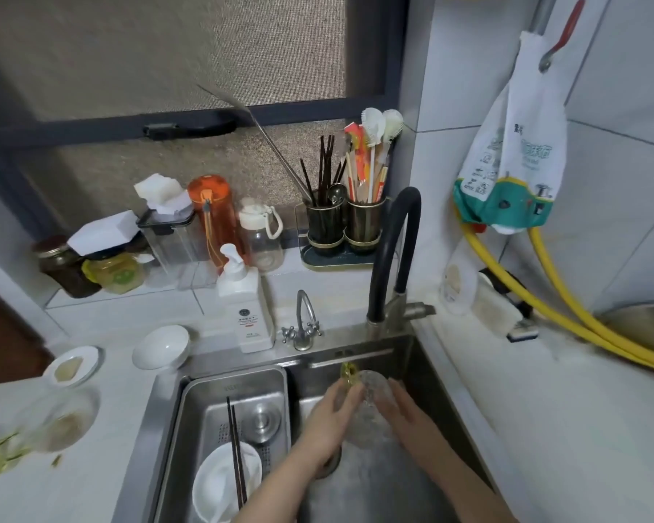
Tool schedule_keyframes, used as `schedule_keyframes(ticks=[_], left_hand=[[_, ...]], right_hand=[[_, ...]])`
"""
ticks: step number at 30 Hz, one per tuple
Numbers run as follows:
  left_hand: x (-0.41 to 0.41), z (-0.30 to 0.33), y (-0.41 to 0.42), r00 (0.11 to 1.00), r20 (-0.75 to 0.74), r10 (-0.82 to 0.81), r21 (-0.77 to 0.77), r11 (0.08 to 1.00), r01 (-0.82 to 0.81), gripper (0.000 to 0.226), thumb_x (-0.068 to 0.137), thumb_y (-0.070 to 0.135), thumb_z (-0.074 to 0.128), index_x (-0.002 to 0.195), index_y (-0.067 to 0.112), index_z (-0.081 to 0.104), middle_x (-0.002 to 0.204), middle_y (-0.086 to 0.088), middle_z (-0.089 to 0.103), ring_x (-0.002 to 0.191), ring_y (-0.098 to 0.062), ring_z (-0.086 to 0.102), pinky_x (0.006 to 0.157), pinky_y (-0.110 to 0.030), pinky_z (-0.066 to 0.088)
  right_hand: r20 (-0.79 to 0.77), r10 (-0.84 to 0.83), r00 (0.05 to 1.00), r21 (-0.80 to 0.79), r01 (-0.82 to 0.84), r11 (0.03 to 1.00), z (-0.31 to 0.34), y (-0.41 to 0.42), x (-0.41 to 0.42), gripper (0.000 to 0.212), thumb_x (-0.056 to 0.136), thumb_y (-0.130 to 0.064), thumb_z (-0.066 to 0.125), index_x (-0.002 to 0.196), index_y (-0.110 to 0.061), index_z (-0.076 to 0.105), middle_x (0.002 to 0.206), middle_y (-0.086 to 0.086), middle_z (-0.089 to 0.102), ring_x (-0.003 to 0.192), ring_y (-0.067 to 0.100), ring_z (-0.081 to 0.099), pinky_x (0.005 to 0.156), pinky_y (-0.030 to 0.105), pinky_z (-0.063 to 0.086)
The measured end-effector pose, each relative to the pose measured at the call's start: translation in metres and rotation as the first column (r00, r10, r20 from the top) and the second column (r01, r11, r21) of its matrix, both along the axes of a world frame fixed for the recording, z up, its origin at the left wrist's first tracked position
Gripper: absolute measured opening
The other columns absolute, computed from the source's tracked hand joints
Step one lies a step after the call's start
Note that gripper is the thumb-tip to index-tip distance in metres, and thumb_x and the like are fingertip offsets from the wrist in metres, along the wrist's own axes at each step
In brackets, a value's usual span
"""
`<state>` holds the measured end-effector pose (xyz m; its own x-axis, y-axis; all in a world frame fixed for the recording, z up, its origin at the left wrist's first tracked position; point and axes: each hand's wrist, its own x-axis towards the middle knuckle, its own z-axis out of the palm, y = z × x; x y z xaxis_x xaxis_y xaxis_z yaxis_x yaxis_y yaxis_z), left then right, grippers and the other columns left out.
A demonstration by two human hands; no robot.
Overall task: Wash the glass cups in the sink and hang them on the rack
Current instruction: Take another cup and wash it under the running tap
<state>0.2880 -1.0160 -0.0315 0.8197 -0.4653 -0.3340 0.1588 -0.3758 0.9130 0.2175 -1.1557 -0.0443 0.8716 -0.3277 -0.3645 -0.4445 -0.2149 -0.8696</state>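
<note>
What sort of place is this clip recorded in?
Most likely a home kitchen, at the sink. A stainless sink with a black-hosed faucet sits under a window; a soap pump bottle and a caddy of chopsticks and brushes stand behind it. Both hands hold a glass cup over the basin.

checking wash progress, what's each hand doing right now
Left hand: holds the glass cup from its left side.
Right hand: holds the same cup from its right side.
</note>
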Motion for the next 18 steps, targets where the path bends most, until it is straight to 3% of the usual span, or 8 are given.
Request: schedule_keyframes(ticks=[3,5,7,11,12,14,16,18], left_hand=[[0.003,0.003,0.009,0.999,-0.004,0.039,0.089,0.995,-0.039,0.063,0.087,0.067,0.042,0.133,0.025,0.052,0.123,0.004,0.061,0.106,-0.013,0.059,0.092,-0.038,0.055],[0.002,0.005,0.015,0.999,-0.051,0.016,0.108,0.994,-0.011,0.069,0.078,0.078,0.038,0.124,0.029,0.053,0.105,0.01,0.058,0.083,-0.017,0.07,0.065,-0.035,0.062],[0.001,0.007,0.021,0.996,-0.092,-0.004,0.094,0.996,0.012,0.072,0.067,0.085,0.038,0.114,0.032,0.051,0.098,0.013,0.056,0.07,-0.017,0.073,0.052,-0.031,0.06],[-0.001,0.007,0.028,0.999,0.008,-0.034,0.127,0.991,0.032,0.074,0.075,0.082,0.033,0.116,0.025,0.058,0.081,0.017,0.057,0.049,0.016,0.058,0.035,-0.004,0.038],[-0.001,0.005,0.03,0.998,0.048,-0.035,0.141,0.99,0.028,0.07,0.077,0.081,0.032,0.111,0.026,0.059,0.075,0.017,0.058,0.045,0.019,0.055,0.033,-0.002,0.036],[-0.004,0.004,0.034,0.995,0.085,-0.051,0.141,0.989,0.038,0.069,0.072,0.085,0.03,0.098,0.029,0.061,0.068,0.01,0.065,0.048,0.009,0.062,0.038,-0.006,0.042],[-0.005,0.002,0.038,0.993,0.093,-0.069,0.143,0.988,0.055,0.071,0.068,0.09,0.027,0.09,0.033,0.063,0.072,0.005,0.071,0.06,-0.007,0.07,0.059,-0.021,0.058],[-0.005,0.001,0.041,0.987,0.132,-0.093,0.161,0.984,0.072,0.071,0.07,0.09,0.024,0.083,0.033,0.065,0.08,0.007,0.072,0.076,-0.01,0.07,0.078,-0.031,0.058]], right_hand=[[0.026,0.032,0.999,-0.002,-0.032,0.999,0.005,0.007,-0.011,0.073,0.078,-0.071,0.047,0.143,-0.044,0.031,0.14,-0.015,0.046,0.121,0.006,0.048,0.088,0.016,0.04],[0.054,0.035,0.998,-0.008,-0.034,0.999,0.01,0.013,-0.017,0.063,0.08,-0.067,0.05,0.138,-0.044,0.038,0.132,-0.016,0.053,0.11,0.0,0.055,0.075,0.01,0.044],[0.068,-0.003,0.998,-0.008,0.003,1.0,0.016,0.019,-0.02,0.048,0.081,-0.065,0.049,0.126,-0.047,0.049,0.118,-0.018,0.06,0.094,-0.007,0.058,0.064,0.006,0.045],[0.001,-0.095,0.995,-0.041,0.095,0.995,0.024,0.028,-0.024,0.049,0.08,-0.072,0.042,0.109,-0.038,0.062,0.096,-0.011,0.067,0.079,0.003,0.063,0.057,0.01,0.045],[-0.016,-0.112,0.994,-0.066,0.111,0.992,0.025,0.029,-0.024,0.053,0.081,-0.072,0.041,0.11,-0.034,0.063,0.095,-0.007,0.068,0.077,0.002,0.062,0.055,0.01,0.044],[-0.044,-0.146,0.988,-0.094,0.141,0.985,0.027,0.032,-0.025,0.059,0.079,-0.076,0.041,0.108,-0.03,0.065,0.091,-0.003,0.069,0.073,0.003,0.063,0.051,0.01,0.044],[-0.067,-0.17,0.983,-0.1,0.163,0.982,0.03,0.036,-0.026,0.07,0.069,-0.084,0.038,0.096,-0.027,0.068,0.079,0.001,0.072,0.064,0.01,0.068,0.05,0.015,0.05],[-0.075,-0.18,0.981,-0.124,0.17,0.978,0.03,0.039,-0.028,0.078,0.06,-0.092,0.034,0.086,-0.027,0.069,0.07,0.003,0.073,0.057,0.012,0.069,0.051,0.019,0.053]])
